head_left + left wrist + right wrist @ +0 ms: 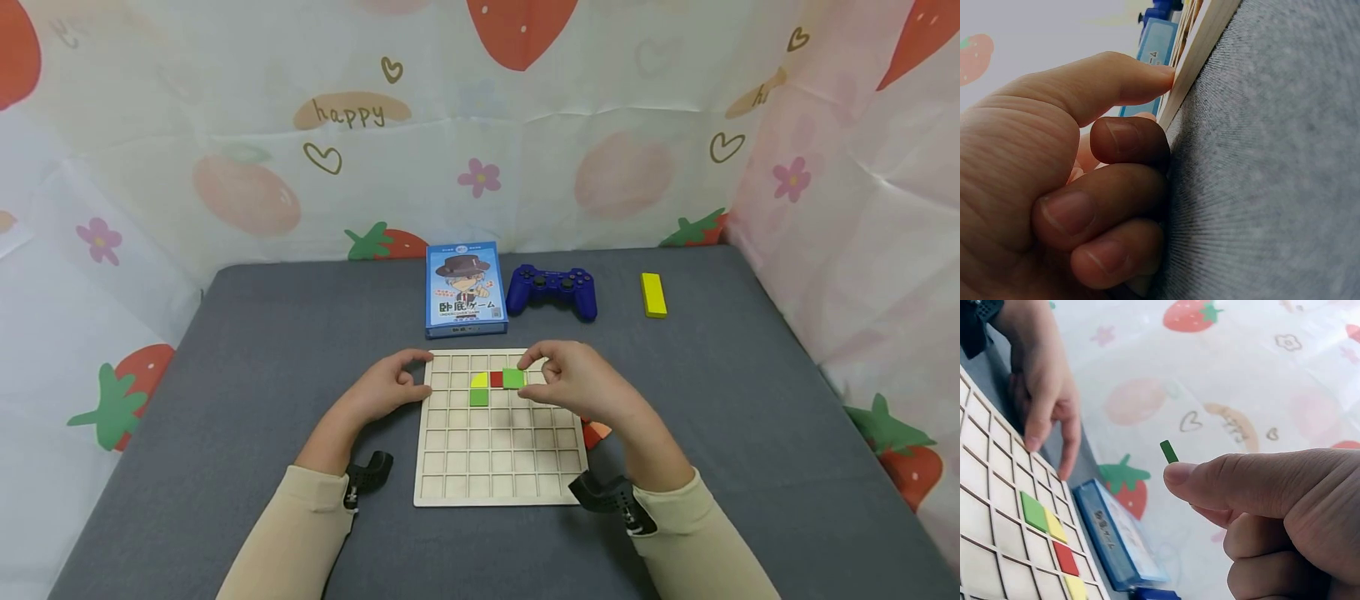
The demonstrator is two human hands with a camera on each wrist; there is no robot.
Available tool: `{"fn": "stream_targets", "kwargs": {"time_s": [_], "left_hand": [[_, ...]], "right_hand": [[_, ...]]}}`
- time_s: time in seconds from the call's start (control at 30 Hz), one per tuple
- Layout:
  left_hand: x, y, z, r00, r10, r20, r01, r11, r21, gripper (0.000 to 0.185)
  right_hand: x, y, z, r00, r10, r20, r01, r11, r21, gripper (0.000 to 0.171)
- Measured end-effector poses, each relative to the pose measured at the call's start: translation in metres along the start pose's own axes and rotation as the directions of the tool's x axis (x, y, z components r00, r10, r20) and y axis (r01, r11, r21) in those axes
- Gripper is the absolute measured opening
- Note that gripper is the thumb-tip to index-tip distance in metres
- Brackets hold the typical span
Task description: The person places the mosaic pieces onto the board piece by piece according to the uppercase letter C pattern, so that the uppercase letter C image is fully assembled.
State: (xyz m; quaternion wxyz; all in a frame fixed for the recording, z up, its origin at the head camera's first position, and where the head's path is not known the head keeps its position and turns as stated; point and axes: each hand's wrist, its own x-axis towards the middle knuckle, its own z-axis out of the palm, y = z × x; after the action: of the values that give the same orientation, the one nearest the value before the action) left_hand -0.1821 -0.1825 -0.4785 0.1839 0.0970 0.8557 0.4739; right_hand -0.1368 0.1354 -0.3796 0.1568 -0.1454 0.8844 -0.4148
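1. Board: pale unpainted wood, square grid of cells.
2. Tiles on board: yellow, red, green.
3. Tile pinched in right hand: green.
4. Table: plain dark grey fabric.
5. Box: blue, cartoon figure in a dark hat, white label strip with dark lettering.
6. Gamepad: deep blue, dark sticks.
7. Block: yellow.
8. Backdrop: white, red strawberries with green leaves, pink flowers, brown outline hearts, tan "happy" patch.
9. Sleeves: beige; wrist straps black.
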Motion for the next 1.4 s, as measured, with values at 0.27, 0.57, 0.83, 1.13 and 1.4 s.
{"fn": "stream_targets", "kwargs": {"time_s": [0.27, 0.57, 0.83, 1.13, 1.4], "left_hand": [[0.001, 0.0, -0.001, 1.0, 0.008, 0.003, -0.008, 1.0, 0.007, 0.059], [0.001, -0.001, -0.001, 1.0, 0.011, 0.002, -0.011, 1.0, 0.017, 0.059], [0.001, -0.001, -0.001, 1.0, 0.015, 0.003, -0.015, 1.0, 0.008, 0.058], [0.002, -0.002, -0.001, 1.0, 0.011, -0.001, -0.011, 1.0, 0.016, 0.058], [0.001, -0.002, -0.001, 1.0, 0.019, -0.002, -0.019, 1.0, 0.012, 0.058]], "right_hand": [[0.009, 0.0, 0.02, 0.999, -0.016, 0.052, 0.018, 0.999, -0.038, 0.027], [0.02, 0.006, 0.044, 0.996, -0.034, 0.084, 0.042, 0.995, -0.094, 0.022], [0.029, 0.014, 0.062, 0.996, -0.016, 0.093, 0.031, 0.986, -0.163, 0.025], [0.035, 0.022, 0.073, 0.996, 0.013, 0.083, 0.003, 0.981, -0.196, 0.026], [0.037, 0.024, 0.075, 0.997, 0.022, 0.077, -0.006, 0.981, -0.195, 0.027]]}}
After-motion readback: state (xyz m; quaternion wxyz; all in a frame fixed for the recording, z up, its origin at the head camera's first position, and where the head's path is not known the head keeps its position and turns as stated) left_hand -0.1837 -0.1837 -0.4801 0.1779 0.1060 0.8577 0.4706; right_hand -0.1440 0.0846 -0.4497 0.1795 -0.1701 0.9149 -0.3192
